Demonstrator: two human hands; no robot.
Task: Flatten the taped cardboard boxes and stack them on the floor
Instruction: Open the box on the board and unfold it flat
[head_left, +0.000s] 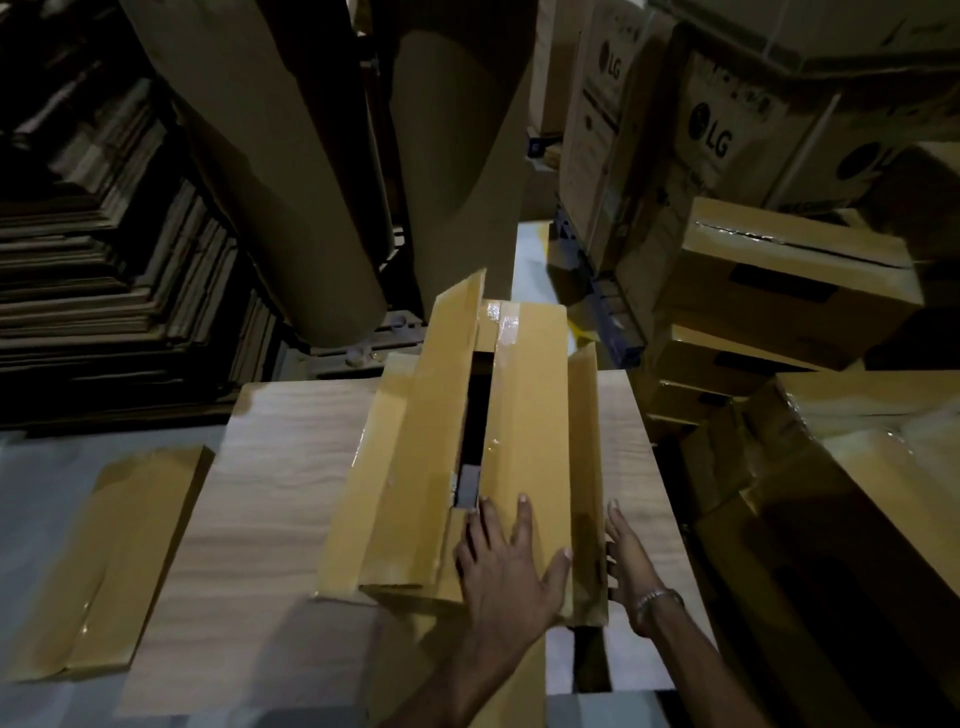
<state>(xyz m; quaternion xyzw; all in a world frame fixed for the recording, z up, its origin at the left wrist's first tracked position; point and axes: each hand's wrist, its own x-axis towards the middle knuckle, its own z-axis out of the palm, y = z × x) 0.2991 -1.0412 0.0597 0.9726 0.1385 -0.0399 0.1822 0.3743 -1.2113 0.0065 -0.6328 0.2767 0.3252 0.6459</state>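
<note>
A long yellow-brown cardboard box lies on a pale wood-grain board, its top flaps parted so a dark slit shows down the middle. Clear tape shines at its far end. My left hand presses flat on the near end of the right top flap, fingers spread. My right hand, with a metal bracelet on its wrist, rests with straight fingers against the outer right flap. A flattened box lies on the floor at the left.
Taped boxes are piled at the right, with printed cartons behind them. Big brown paper rolls stand at the back. Stacks of flat cardboard fill the left. Grey floor shows at the left.
</note>
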